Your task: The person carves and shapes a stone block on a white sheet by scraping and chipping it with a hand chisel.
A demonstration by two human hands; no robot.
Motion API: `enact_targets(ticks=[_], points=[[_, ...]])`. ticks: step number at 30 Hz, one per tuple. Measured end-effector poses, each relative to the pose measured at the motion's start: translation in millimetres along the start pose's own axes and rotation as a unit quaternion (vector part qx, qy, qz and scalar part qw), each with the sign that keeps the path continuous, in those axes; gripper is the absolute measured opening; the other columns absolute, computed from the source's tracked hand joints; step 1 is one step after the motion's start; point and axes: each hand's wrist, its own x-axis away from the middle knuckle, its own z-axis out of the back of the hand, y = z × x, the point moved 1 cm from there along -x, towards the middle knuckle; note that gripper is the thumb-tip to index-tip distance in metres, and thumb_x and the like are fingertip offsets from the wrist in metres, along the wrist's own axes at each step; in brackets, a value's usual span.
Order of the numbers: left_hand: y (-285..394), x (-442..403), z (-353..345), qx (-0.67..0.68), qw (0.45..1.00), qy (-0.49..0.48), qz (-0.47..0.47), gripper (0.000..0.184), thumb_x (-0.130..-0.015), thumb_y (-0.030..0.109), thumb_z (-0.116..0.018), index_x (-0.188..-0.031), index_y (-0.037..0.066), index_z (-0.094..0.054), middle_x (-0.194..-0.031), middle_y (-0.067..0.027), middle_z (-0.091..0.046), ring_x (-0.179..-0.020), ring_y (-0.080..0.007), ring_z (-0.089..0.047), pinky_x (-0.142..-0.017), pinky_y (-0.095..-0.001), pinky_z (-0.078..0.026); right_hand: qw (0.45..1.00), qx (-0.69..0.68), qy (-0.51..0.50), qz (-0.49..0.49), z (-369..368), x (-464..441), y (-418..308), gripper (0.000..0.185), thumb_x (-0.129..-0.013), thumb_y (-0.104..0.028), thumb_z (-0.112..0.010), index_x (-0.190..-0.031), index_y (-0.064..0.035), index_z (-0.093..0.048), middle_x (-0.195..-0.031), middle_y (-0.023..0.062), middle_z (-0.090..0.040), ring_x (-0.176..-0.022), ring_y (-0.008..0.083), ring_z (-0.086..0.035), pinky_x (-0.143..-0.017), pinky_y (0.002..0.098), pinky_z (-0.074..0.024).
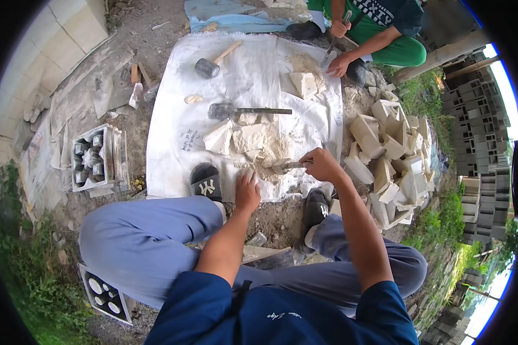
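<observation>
My right hand grips the handle of a small trowel, its blade low among pale crumbs and powder. Flat on the white sheet, my left hand has its fingers stretched out beside the crumbs and holds nothing. Just beyond both hands lie broken cream-coloured block pieces. A mallet with a dark handle lies across the sheet behind them. Farther off rests a black-headed mallet with a wooden handle.
A co-worker sits at the far right, one hand holding a tool over a pale chunk. Broken hollow blocks are heaped at the right. A mould-like box stands left. My slippered feet border the sheet.
</observation>
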Motion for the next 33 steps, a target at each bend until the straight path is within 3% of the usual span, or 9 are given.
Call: enact_targets(ticks=[5,7,8,11,12,17,20,27,33], points=[[-2.9,-36.1,39.6,0.044,0.998,-0.004,-0.032,0.036,-0.094,0.023,-0.062,-0.120,-0.001,-0.064,-0.133,-0.0212,-0.056,-0.132,-0.0407,-0.046,-0.112,-0.0469,-0.037,0.969,-0.098,0.223,0.053,-22.4,1.0,-15.6,0.018,-0.085,-0.008,-0.062,-0.089,0.0004,-0.076,-0.087,0.0193,-0.075,-0.084,0.0311,-0.073,-0.076,0.0362,-0.0553],[8.4,-77.4,85.9,0.052,0.989,-0.121,-0.069,0.035,-0.096,0.029,-0.062,-0.114,-0.001,-0.066,-0.123,-0.0205,-0.063,-0.123,-0.0387,-0.055,-0.104,-0.0451,-0.045,0.875,-0.437,0.194,0.072,-38.5,-3.6,-14.8,0.021,-0.088,-0.010,-0.059,-0.083,0.0041,-0.075,-0.082,0.0197,-0.074,-0.082,0.0246,-0.072,-0.073,0.0333,-0.0537],[21.4,-100.8,119.5,0.043,0.974,-0.211,-0.069,0.036,-0.097,0.031,-0.062,-0.114,0.000,-0.066,-0.121,-0.0195,-0.065,-0.120,-0.0373,-0.057,-0.101,-0.0444,-0.047,0.814,-0.526,0.217,0.119,-45.9,-5.2,-25.4,0.032,-0.094,-0.015,-0.057,-0.072,0.0046,-0.069,-0.067,0.0137,-0.068,-0.065,0.0166,-0.064,-0.060,0.0296,-0.0472],[53.4,-159.1,207.0,-0.117,0.942,-0.283,-0.135,0.045,-0.096,0.041,-0.060,-0.125,0.007,-0.066,-0.126,-0.0161,-0.065,-0.117,-0.0342,-0.061,-0.099,-0.0440,-0.049,0.827,-0.540,0.133,0.087,-62.3,-15.2,2.3,0.043,-0.098,-0.021,-0.055,-0.061,0.0008,-0.059,-0.055,0.0068,-0.057,-0.049,0.0136,-0.049,-0.049,0.0292,-0.0370],[58.0,-174.3,230.7,-0.168,0.933,-0.267,-0.173,0.045,-0.096,0.042,-0.060,-0.122,0.006,-0.067,-0.123,-0.0161,-0.066,-0.114,-0.0342,-0.062,-0.098,-0.0451,-0.050,0.777,-0.594,0.181,0.107,-72.4,-25.8,4.3,0.050,-0.101,-0.024,-0.056,-0.055,-0.0038,-0.048,-0.050,0.0006,-0.043,-0.043,0.0099,-0.035,-0.044,0.0298,-0.0257],[90.0,-198.5,335.3,-0.322,0.867,-0.268,-0.270,0.041,-0.096,0.039,-0.062,-0.118,0.005,-0.067,-0.110,-0.0143,-0.067,-0.108,-0.0326,-0.063,-0.095,-0.0452,-0.049,0.740,-0.613,0.256,0.110,-71.8,-22.3,-10.4,0.051,-0.102,-0.025,-0.060,-0.056,-0.0081,-0.045,-0.050,-0.0030,-0.037,-0.046,0.0072,-0.029,-0.045,0.0305,-0.0219],[72.8,-190.5,332.4,-0.270,0.895,-0.263,-0.238,0.040,-0.096,0.040,-0.062,-0.116,0.006,-0.068,-0.109,-0.0142,-0.068,-0.108,-0.0323,-0.063,-0.094,-0.0449,-0.049,0.790,-0.542,0.270,0.093,-43.9,-11.4,-38.0,0.054,-0.103,-0.029,-0.058,-0.055,-0.0070,-0.047,-0.051,-0.0045,-0.040,-0.047,0.0050,-0.031,-0.045,0.0291,-0.0230],[-0.1,-132.8,189.8,-0.176,0.948,-0.232,-0.129,0.046,-0.096,0.046,-0.060,-0.124,0.010,-0.065,-0.119,-0.0148,-0.065,-0.115,-0.0325,-0.060,-0.097,-0.0476,-0.048,0.788,-0.501,0.357,0.040,-66.4,-6.2,-55.7,0.057,-0.104,-0.027,-0.057,-0.053,-0.0081,-0.039,-0.051,-0.0031,-0.036,-0.045,0.0070,-0.030,-0.045,0.0281,-0.0228],[-47.0,-17.1,123.3,-0.165,0.937,-0.174,-0.253,0.054,-0.093,0.043,-0.063,-0.138,0.014,-0.057,-0.136,-0.0145,-0.056,-0.132,-0.0334,-0.048,-0.112,-0.0542,-0.034,0.772,-0.513,0.373,0.037,-34.2,15.7,-97.8,0.059,-0.105,-0.029,-0.057,-0.052,-0.0068,-0.041,-0.049,-0.0018,-0.037,-0.046,0.0072,-0.031,-0.044,0.0288,-0.0253]])
